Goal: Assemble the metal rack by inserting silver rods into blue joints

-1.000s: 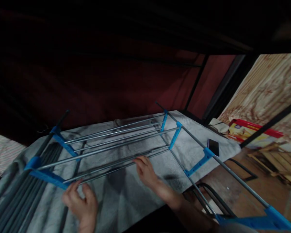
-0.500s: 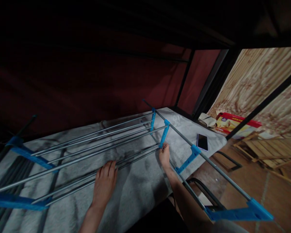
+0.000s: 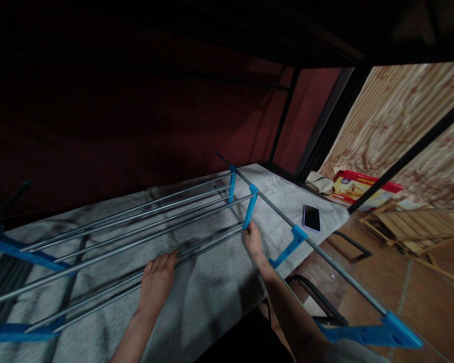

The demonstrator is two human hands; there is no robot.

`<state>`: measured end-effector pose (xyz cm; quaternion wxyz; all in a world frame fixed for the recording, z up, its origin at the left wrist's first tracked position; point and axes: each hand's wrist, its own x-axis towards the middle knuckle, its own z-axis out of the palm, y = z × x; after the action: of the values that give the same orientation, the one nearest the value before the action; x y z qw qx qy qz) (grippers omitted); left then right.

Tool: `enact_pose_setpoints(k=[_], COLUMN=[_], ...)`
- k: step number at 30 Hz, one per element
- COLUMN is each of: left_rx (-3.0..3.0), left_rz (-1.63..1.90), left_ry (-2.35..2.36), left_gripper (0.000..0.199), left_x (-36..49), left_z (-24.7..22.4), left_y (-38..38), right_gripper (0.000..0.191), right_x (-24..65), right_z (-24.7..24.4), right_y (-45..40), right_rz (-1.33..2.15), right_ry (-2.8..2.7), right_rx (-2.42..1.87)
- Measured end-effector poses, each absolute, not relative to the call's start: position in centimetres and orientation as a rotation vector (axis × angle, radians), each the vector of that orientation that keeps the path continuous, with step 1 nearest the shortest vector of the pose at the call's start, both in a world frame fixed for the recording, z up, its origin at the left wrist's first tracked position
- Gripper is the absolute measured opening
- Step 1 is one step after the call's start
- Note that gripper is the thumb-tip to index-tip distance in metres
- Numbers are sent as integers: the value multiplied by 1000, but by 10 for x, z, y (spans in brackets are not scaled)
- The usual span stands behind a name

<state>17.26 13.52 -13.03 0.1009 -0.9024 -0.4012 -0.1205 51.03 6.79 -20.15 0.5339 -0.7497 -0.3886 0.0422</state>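
A rack frame of grey metal tubes [image 3: 151, 247] and blue plastic brackets lies across the bed-like surface. My left hand [image 3: 158, 282] is closed over the lower pair of tubes [image 3: 204, 250] near their middle, its fingertips hidden behind them. At the tubes' right end, my right hand [image 3: 253, 243] grips the bottom of a blue bracket [image 3: 250, 207], where the lower tubes meet it. Its fingertips are partly hidden. Another blue bracket [image 3: 288, 247] stands nearer me on the long side tube [image 3: 276, 206], and a third bracket [image 3: 374, 331] is at that tube's near end.
A grey-white blanket [image 3: 212, 287] covers the surface below. A phone [image 3: 311, 218] rests on it at the right. Loose dark tubes [image 3: 7, 287] lie at the left. Beyond the edge are a red-and-yellow box [image 3: 363, 189], a wooden slatted piece [image 3: 412, 229] and dark metal posts.
The view has shifted a little, so the rack and both hands appear slightly farther left. Both hands keep their places on the rack.
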Motion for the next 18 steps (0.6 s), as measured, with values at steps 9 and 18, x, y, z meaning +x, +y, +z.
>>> enact_pose_setpoints(k=[9,18], left_rx=[-2638,-2649], left_rz=[-426,-429], left_ry=[-1109,-1110], left_gripper=[37,38], left_x=[172,170], left_z=[-135,-135], left_y=[141,139], right_gripper=[31,27], right_x=[512,510], right_z=[-205,-204], right_y=[70,70], right_rz=[123,67], right_ry=[-866,-902], right_rx=[-1909,-1960])
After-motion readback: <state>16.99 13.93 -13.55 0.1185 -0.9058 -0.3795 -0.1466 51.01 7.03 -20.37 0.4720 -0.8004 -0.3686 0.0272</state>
